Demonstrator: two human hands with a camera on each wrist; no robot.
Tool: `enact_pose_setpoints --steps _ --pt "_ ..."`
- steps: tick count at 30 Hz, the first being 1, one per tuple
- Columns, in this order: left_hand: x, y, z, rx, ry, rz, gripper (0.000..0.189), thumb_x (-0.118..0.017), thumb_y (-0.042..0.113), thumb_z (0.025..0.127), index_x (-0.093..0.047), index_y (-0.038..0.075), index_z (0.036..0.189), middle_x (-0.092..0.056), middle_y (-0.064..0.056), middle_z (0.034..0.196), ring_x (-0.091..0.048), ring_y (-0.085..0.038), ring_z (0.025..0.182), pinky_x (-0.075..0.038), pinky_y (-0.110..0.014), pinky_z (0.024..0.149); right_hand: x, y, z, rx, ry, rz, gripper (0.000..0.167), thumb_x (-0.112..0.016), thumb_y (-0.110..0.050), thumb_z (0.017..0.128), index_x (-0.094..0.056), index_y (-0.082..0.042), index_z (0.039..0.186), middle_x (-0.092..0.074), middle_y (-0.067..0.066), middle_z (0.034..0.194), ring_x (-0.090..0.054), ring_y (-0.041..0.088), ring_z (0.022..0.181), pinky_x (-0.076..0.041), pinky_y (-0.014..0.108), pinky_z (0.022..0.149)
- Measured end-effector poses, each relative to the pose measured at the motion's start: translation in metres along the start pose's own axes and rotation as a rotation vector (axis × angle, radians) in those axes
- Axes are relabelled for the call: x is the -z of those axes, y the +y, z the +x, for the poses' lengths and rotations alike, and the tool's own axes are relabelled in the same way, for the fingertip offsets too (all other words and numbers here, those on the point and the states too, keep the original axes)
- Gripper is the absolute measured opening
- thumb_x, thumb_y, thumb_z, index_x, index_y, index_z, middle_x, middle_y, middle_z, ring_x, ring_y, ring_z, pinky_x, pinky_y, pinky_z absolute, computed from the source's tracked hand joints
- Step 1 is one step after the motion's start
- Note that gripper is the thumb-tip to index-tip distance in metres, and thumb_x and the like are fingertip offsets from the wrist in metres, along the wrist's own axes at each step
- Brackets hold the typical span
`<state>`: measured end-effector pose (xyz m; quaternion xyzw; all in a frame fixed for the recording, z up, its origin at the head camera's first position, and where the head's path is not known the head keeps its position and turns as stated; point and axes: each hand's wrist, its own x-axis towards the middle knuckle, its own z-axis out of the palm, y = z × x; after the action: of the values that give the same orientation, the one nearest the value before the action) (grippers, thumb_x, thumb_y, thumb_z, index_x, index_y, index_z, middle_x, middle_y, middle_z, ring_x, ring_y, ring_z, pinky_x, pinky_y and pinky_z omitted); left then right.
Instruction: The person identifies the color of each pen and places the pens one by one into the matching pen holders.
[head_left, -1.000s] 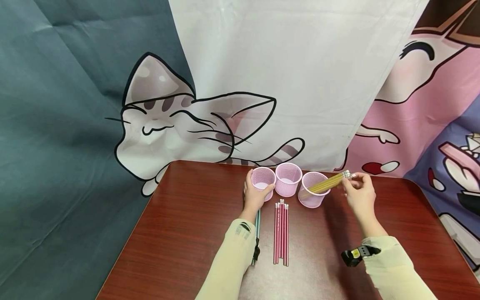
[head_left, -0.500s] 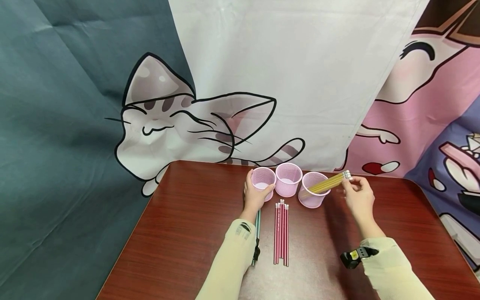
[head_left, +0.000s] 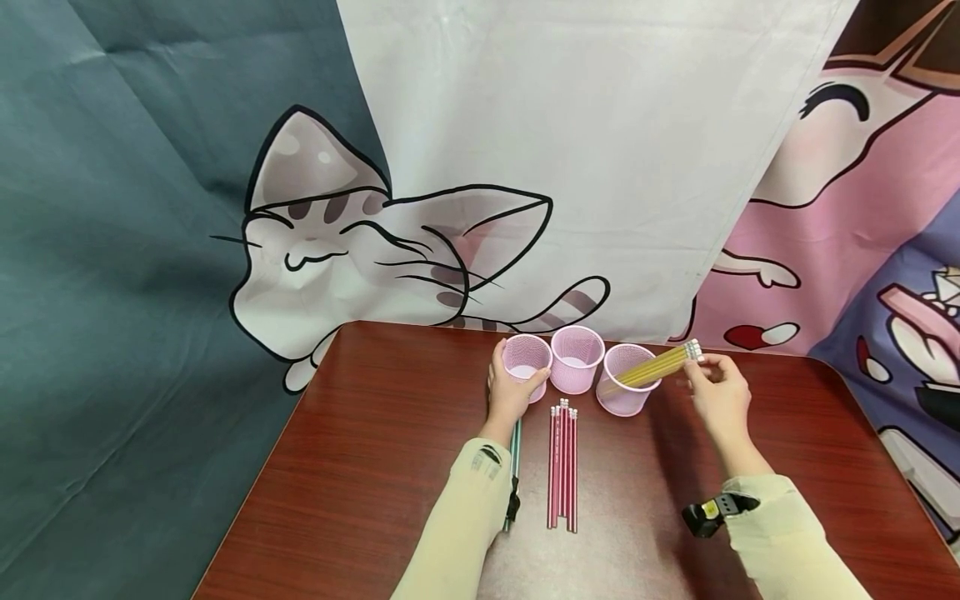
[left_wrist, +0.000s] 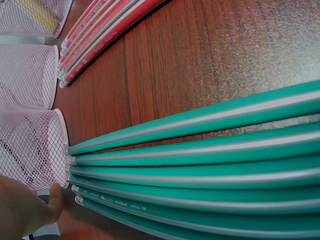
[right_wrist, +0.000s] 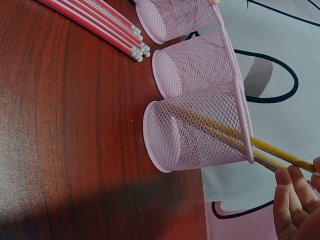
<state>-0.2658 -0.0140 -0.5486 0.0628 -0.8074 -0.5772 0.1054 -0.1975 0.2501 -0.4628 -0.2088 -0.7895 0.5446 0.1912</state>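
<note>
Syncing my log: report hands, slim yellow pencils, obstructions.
Left hand grips leftmost round pink mesh cup. Right hand touches yellow pencils, leaning in rightmost pink mesh cup. Nothing seen blocking.

And here's the right hand (right_wrist: pixel 295 207) in the lower corner, fingers at the ends of the yellow pencils (right_wrist: pixel 277 153)! Those pencils slant over the rim and down inside the nearest pink mesh cup (right_wrist: pixel 200 155), plainly visible through its wall. Right alongside stands the middle cup (right_wrist: pixel 195 65), then a third cup (right_wrist: pixel 175 17), cut off by the top edge. Up at the left, red pencils (right_wrist: pixel 107 27) lie bunched on the wood-grained surface (right_wrist: pixel 75 125), white erasers towards the cups, a dark shadow (right_wrist: pixel 115 205) stretching below!
</note>
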Motion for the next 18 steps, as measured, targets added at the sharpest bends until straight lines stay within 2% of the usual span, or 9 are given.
enact_pose_setpoints --steps 13,18 --pt "0.0008 0.0005 -0.0008 0.005 -0.006 -0.007 0.093 -0.084 0.038 0.062 -0.033 0.030 0.140 -0.042 -0.008 0.135 -0.042 -0.028 0.120 -0.035 -0.045 0.097 -0.0007 0.0032 -0.0010 -0.015 -0.009 -0.046 0.026 -0.059 -0.018 0.089 -0.054 0.001 0.107 -0.053 -0.026 0.060 -0.054 -0.009 0.050 -0.047 0.015 0.049" --pt "0.0012 0.0000 -0.0008 0.018 -0.012 -0.003 0.094 -0.085 0.038 0.062 -0.033 0.031 0.140 -0.042 -0.008 0.135 -0.042 -0.027 0.120 -0.034 -0.045 0.097 0.0012 0.0049 -0.0015 -0.057 -0.039 -0.040 0.029 -0.060 -0.023 0.089 -0.052 -0.001 0.105 -0.055 -0.023 0.061 -0.057 -0.002 0.050 -0.048 0.018 0.047"
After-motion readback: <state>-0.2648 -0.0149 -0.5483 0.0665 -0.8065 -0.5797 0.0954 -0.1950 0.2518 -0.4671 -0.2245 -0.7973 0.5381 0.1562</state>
